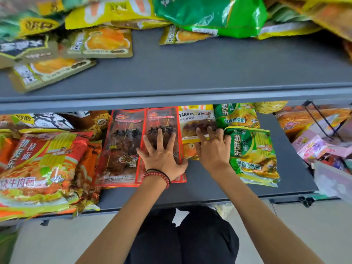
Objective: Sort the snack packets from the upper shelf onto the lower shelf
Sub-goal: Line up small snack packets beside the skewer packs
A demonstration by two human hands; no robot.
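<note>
On the grey lower shelf (200, 189) lie two red-edged dark packets side by side. My left hand (162, 153) rests flat with fingers spread on the right red packet (162, 119); the left red packet (123, 145) lies beside it. My right hand (213, 147) presses flat on a white and yellow packet (196, 119). Green noodle packets (253, 155) lie just right of that hand. The grey upper shelf (190, 69) holds yellow packets (104, 42) at its left and a big green bag (213, 14) at the back.
Orange-red noodle packets (40, 164) fill the lower shelf's left side. Pink and orange packets (316, 147) and a black wire bracket (323, 121) sit at the far right. The floor and my dark trousers (190, 235) show below the shelf edge.
</note>
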